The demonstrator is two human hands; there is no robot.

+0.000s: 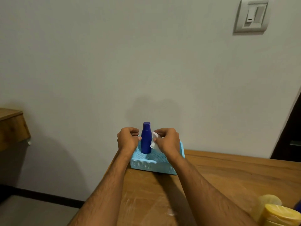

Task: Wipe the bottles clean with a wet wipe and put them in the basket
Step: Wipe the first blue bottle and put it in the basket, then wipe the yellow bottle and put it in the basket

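While one blue bottle (146, 138) stands in one basket (153, 165) — left hand (127, 139) curled empty, right hand (167, 141) pinching one wipe (154, 141).

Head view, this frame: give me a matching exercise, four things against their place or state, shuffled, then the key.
Things:
1. blue bottle
2. wet wipe
3. basket
4. yellow container

Places or states:
A. at the table's far left corner
B. lower right edge of view
C. upright inside the basket
D. pinched in the right hand

Pairs: 1-C, 2-D, 3-A, 4-B
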